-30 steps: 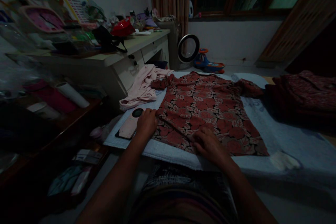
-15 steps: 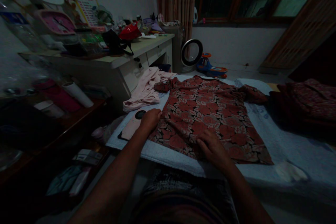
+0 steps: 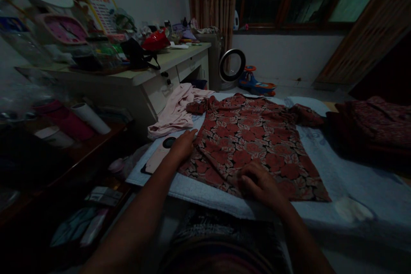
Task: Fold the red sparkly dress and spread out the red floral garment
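A short-sleeved blouse (image 3: 253,132) with a red and grey floral pattern lies spread out, its neckline facing away from me. At its left edge, my left hand (image 3: 183,147) is closed on the cloth; the fingertips are partly hidden. My right hand (image 3: 258,182) rests near the hem, fingers curled and pinching the fabric. Between the two hands a long slanting crease runs through the cloth. Beside my left hand lies a pale pink device with a round dark window (image 3: 160,152). A pink garment (image 3: 175,111) lies crumpled beyond it.
The light blue bed cover (image 3: 349,171) lies under the blouse, with a small white cloth (image 3: 353,209) on it. Folded dark red clothes (image 3: 382,124) are piled at right. A cluttered desk (image 3: 135,76) and a low shelf (image 3: 73,154) stand left. A ride-on toy (image 3: 257,83) is behind.
My right hand has curled more tightly, and the crease between my hands has become sharper. My left hand stays at the blouse's left edge. The whole view has shifted slightly.
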### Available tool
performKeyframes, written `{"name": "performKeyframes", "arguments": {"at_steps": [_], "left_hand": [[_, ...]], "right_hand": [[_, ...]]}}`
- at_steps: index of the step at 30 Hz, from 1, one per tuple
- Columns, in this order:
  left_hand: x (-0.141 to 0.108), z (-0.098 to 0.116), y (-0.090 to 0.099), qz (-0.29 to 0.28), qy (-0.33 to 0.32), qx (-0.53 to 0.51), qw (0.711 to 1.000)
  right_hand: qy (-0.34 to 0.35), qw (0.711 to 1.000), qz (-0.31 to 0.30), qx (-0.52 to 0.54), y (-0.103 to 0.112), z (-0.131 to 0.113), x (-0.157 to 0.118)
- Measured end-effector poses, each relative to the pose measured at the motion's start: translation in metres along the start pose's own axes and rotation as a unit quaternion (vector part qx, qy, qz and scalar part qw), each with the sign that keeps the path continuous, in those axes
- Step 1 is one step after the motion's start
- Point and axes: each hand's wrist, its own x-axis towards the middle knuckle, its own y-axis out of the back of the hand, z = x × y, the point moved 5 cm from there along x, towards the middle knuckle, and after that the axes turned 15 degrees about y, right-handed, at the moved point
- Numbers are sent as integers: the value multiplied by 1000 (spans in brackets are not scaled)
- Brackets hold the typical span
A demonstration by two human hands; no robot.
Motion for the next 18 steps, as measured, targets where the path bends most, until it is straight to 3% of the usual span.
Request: {"name": "performKeyframes", "arguments": {"at_steps": [7,12,18], "left_hand": [[9,3,-3,23,-5,57,998],[11,3,-4,-12,-24,26,999],[6,21,1,26,-80,-13,996]], "right_hand": [[-34,993,72,-82,22,22,-18],[-58,991,58,-103,20,31,-29],[-54,993,41,-96,16,35,-32]]}}
